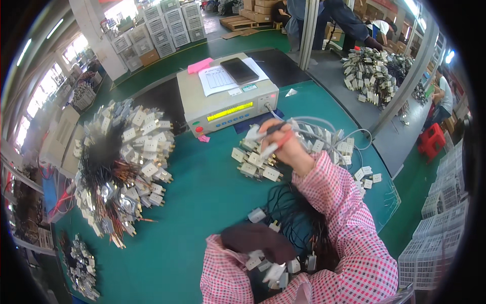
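Observation:
My right hand [288, 149] is closed around two pen-shaped test probes, one red and white [276, 146], the other black and white [276, 127]. It is above a cluster of white plug adapters [250, 164] with socket holes and metal pins. My left hand [258, 240], in a dark brown glove, lies over more white plugs [273, 276] near the table's front; its fingers are smeared and partly hidden. Black cables [291, 205] with bare copper-coloured ends run between my arms. Behind stands a beige tester [230, 114] with a lit yellow display, a grey lead curving from its front.
A big heap of plugs with cables [124, 167] covers the left of the green table [195, 202], a smaller bundle [81, 268] nearer. A phone [239, 71] and paper sheet [210, 83] lie on the tester. A metal post [308, 35] rises behind; loose plugs [367, 177] lie right.

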### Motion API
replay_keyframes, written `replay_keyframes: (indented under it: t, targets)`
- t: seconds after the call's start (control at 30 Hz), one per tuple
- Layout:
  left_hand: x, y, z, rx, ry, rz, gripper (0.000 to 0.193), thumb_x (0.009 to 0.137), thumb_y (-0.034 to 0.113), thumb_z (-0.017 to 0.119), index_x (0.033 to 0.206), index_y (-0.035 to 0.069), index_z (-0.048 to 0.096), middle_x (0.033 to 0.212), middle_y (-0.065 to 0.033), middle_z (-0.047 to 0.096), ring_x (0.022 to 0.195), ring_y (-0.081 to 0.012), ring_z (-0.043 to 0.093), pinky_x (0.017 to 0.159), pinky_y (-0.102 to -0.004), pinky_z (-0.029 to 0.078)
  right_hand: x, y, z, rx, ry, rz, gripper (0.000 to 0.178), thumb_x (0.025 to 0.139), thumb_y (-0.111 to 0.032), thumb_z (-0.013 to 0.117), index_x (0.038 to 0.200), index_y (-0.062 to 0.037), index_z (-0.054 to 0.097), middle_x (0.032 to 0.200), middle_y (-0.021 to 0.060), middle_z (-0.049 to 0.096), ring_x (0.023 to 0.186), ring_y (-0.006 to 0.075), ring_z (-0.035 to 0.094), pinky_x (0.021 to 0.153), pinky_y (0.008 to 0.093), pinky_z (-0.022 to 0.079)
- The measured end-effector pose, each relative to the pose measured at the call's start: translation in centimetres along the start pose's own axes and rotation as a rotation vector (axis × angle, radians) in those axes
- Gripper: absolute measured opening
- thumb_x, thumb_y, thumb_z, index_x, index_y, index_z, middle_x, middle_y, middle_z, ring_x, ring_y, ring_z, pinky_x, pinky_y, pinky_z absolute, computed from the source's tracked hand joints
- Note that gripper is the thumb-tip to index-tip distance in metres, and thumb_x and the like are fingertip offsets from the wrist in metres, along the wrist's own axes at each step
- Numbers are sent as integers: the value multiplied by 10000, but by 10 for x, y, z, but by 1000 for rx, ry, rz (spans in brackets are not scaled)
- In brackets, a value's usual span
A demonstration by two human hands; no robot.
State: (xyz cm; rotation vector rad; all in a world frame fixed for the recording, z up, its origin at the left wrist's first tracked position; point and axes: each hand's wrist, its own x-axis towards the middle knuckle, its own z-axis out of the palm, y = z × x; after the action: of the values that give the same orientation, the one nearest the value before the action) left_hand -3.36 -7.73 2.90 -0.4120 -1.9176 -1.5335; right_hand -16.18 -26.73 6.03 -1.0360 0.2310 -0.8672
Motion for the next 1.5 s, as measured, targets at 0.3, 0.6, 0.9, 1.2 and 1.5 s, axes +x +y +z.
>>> replay_keyframes:
  t: [0.3, 0.6, 0.9, 1.2, 1.5]
  targets:
    - [-23, -15, -1, -533, 1671, 247, 260, 949, 280, 504, 914, 33, 577, 788, -80, 580, 800, -225, 549, 649, -263, 505, -13, 12, 12, -476, -144, 24, 226, 768, 10, 503, 943, -49, 633, 757, 40, 597, 546, 90, 514, 511, 211, 426]
    - [-34, -20, 1, -33, 1745, -205, 219, 884, 202, 590, 1015, 27, 590, 951, -64, 610, 817, -137, 587, 641, -191, 484, -16, 47, -11, -606, 98, -256, 205, 758, 86, 542, 899, -32, 634, 800, 58, 604, 611, 132, 596, 514, 262, 504]
    - [1, 30, 13, 1321, 297, -1110, 456, 709, 56, 587, 1161, 69, 531, 1214, -191, 549, 1142, -368, 521, 955, -439, 427, -42, 29, -14, -620, 145, -397, 269, 770, 127, 471, 940, -32, 604, 774, 56, 564, 564, 94, 531, 483, 208, 431]
    - [25, 0, -10, 129, 1280, -927, 350, 818, 83, 603, 1165, 48, 578, 1142, -173, 598, 1009, -298, 616, 845, -348, 497, -63, 7, -14, -450, 179, -407, 234, 816, 78, 483, 984, -43, 594, 805, 43, 574, 627, 118, 593, 545, 228, 491]
    - [61, -16, -3, -68, 1335, -600, 272, 891, 209, 556, 1132, 82, 555, 770, 47, 487, 579, -24, 361, 488, -193, 277, -63, 0, -14, -395, 234, -389, 190, 816, 62, 511, 951, -21, 616, 814, 59, 623, 638, 109, 587, 566, 222, 494]
